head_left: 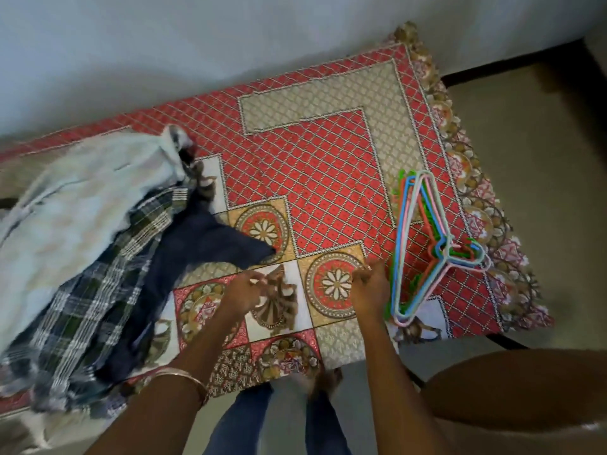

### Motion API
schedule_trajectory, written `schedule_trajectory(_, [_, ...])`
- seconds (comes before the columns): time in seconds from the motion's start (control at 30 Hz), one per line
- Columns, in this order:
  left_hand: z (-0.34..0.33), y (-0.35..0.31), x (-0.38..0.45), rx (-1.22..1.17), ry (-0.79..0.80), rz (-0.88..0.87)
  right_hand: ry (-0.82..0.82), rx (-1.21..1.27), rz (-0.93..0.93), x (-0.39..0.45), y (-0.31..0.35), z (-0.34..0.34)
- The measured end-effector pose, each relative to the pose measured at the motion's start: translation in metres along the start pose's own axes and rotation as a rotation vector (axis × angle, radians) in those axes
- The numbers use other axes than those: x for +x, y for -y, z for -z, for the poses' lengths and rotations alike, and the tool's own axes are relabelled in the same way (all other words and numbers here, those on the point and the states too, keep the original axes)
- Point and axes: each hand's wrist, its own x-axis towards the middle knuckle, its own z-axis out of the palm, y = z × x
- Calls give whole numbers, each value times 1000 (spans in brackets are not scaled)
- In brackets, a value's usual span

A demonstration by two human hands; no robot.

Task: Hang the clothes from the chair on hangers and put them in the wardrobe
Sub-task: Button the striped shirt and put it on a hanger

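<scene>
A pile of clothes lies on the left of the bed: a pale blue garment on top, a checked shirt under it and a dark navy piece spreading toward the middle. A bunch of coloured plastic hangers lies on the right side of the bedcover. My left hand hovers over the cover just right of the navy piece, fingers loosely curled, holding nothing. My right hand is just left of the hangers, fingers loosely curled, also holding nothing.
The bed stands against a pale wall. A brown rounded chair is at the bottom right, beside the bed's corner. My legs and feet are on the grey floor at the bed's front edge.
</scene>
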Motion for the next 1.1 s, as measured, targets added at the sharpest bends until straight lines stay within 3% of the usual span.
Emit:
schedule_trajectory(0.1, [50,42,-5,69,-150,-48,157,-88,76,-29,16,-25])
schedule_trajectory(0.23, [105,84,3,-28,-276,-22,398,-121,55,-52,31,-59])
schedule_trajectory(0.37, [181,100,21,84,-513,-159,368,-42,28,-78,67,-112])
schedule_trajectory(0.53, [274,135,62,392,-658,-292,337,-60,69,-137,119,-195])
schedule_trajectory(0.63, [322,134,81,513,-630,-295,374,5,66,-168,144,-250])
schedule_trajectory(0.73, [334,126,97,727,-465,-272,327,82,62,-189,153,-279])
schedule_trajectory(0.87, [327,117,114,937,-382,-358,337,34,55,-202,167,-290])
schedule_trajectory(0.97, [330,119,127,737,-394,-388,308,35,27,-203,178,-293])
schedule_trajectory(1.1, [349,112,120,-19,-253,-263,223,176,-69,-200,186,-288])
